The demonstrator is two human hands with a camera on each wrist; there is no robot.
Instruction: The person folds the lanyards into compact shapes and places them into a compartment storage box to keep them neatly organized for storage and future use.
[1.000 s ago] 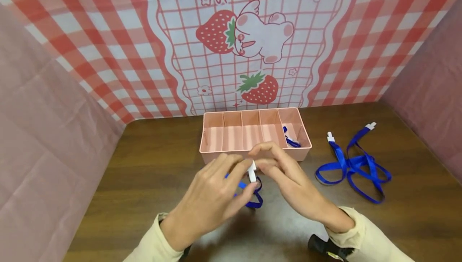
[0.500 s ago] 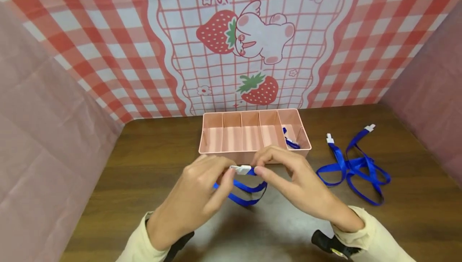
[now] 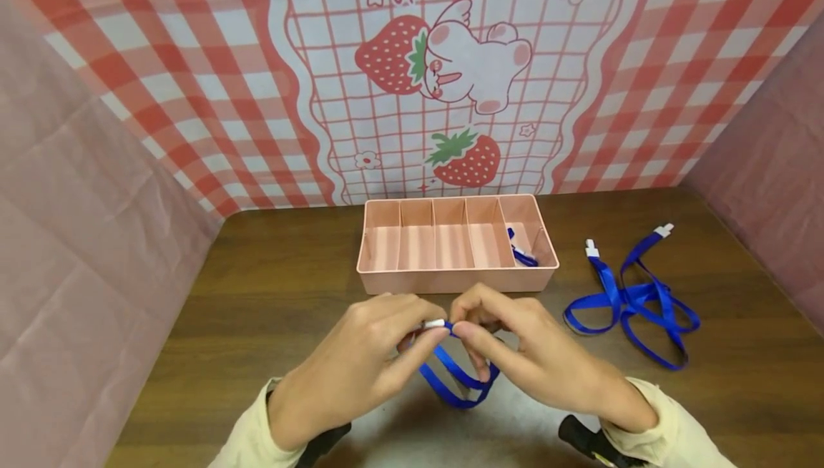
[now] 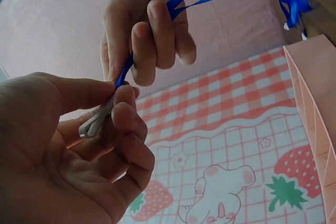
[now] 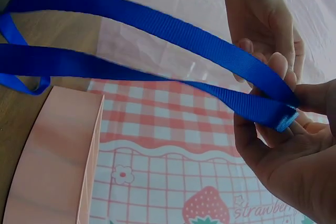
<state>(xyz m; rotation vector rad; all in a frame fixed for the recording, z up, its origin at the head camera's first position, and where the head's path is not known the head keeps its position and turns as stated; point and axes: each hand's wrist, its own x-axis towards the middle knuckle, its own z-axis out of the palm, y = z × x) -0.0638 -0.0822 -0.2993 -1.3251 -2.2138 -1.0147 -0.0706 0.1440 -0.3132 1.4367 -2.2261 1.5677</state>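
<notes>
Head view showed both hands at close work just in front of the pink divided box (image 3: 457, 282). The left hand (image 3: 363, 343) pinched the white clip (image 3: 434, 324) between thumb and fingers, and the right hand (image 3: 537, 350) pinched the blue strap (image 5: 168, 27) just beside that clip. Clip and strap were outside the box, the loop hanging loose below the hands; the right wrist view showed its two bands neither wound nor folded. Judged from this, the handling of the strap was only part done. A small blue-and-white piece (image 3: 524, 259) already lay in the box's right-end compartment. On the table (image 3: 257, 310) to the right, another blue strap tangle (image 3: 644, 293) with two white ends lay untouched, so it presumably remained to be dealt with
</notes>
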